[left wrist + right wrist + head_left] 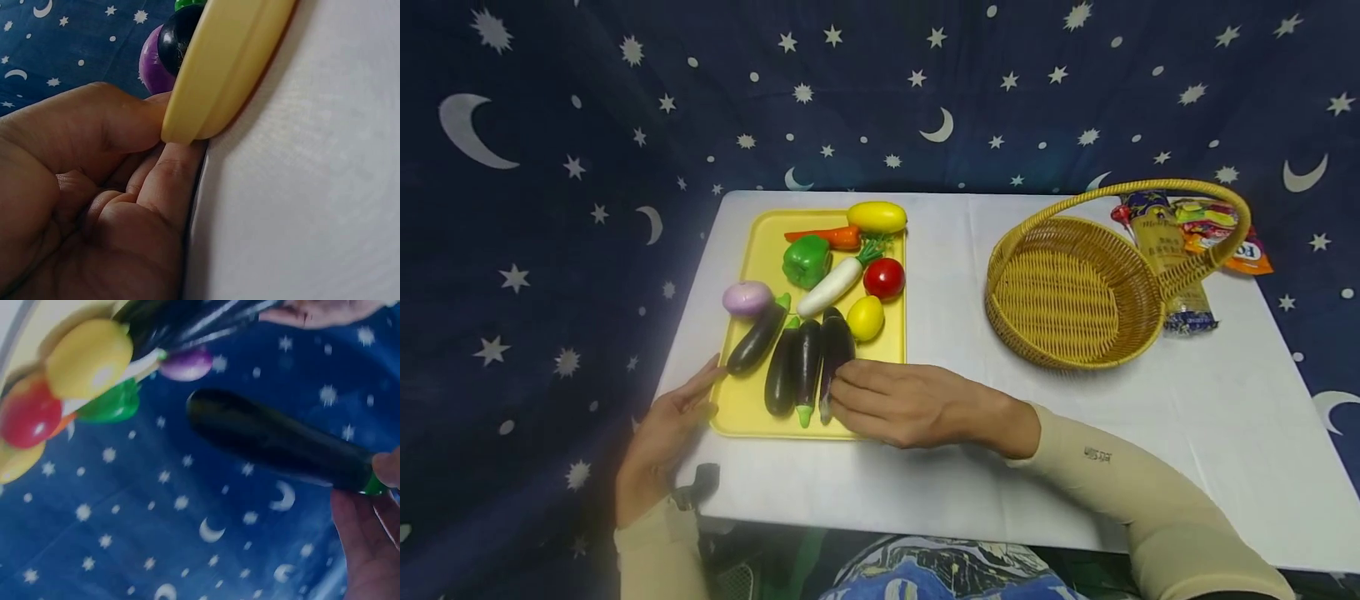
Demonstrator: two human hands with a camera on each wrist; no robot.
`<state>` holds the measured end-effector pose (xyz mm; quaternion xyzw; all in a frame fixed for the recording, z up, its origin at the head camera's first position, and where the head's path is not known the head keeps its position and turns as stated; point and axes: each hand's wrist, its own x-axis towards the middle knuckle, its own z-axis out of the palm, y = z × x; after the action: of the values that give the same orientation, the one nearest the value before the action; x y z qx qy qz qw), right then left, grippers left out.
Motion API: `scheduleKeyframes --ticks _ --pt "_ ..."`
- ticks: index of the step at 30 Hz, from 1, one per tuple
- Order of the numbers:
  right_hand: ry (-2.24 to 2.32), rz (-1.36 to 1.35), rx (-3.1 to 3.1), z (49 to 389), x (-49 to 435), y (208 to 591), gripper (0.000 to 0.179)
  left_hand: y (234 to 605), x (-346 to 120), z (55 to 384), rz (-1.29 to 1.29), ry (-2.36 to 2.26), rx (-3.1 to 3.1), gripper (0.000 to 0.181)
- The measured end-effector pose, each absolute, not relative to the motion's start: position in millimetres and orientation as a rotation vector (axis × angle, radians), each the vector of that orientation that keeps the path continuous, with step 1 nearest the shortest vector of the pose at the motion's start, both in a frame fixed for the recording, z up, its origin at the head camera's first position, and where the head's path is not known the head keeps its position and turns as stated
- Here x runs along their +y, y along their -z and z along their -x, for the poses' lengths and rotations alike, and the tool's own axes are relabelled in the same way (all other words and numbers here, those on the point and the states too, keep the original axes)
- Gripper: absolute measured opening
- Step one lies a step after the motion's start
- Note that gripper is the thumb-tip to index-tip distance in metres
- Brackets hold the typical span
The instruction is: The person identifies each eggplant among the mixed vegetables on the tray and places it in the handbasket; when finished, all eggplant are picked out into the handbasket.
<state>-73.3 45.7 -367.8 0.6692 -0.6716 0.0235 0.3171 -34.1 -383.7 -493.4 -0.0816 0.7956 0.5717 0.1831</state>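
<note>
In the head view, my left hand (666,425) is at the left edge of a yellow tray (737,425), its thumb and fingers pinching the rim (215,81). Over the tray's front right part, my right hand (910,404) grips an eggplant (837,342). The right wrist view shows that eggplant (275,437) held by its green stem end, its round end pointing away from the fingers. Two eggplants lie side by side just left of it, and another eggplant (758,337) lies slanted near a purple onion (747,298).
Also on the tray are a white radish (831,286), green pepper (807,262), carrot (823,237), tomato (884,278), lemon (866,318) and a long yellow fruit (877,217). Rightward stands a handled wicker basket (1067,300), with a gold packet (1187,304) and an orange packet (1251,257) behind it.
</note>
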Motion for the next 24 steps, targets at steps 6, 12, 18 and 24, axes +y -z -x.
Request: scheduleKeyframes --ticks 6,12,18,24 --pt "-0.404 -1.686 -1.966 78 94 355 0.034 493 -382 33 0.298 -1.590 2.213 0.059" --pt "-0.546 -1.476 -2.062 81 137 355 0.028 489 -379 33 0.381 -1.600 2.147 0.058" --pt "-0.746 -1.270 -2.025 79 170 356 0.027 487 -378 34 0.366 -1.588 2.159 0.059" --pt "-0.886 -1.066 -2.055 73 203 357 0.042 489 -379 33 0.312 -1.578 2.188 0.059"
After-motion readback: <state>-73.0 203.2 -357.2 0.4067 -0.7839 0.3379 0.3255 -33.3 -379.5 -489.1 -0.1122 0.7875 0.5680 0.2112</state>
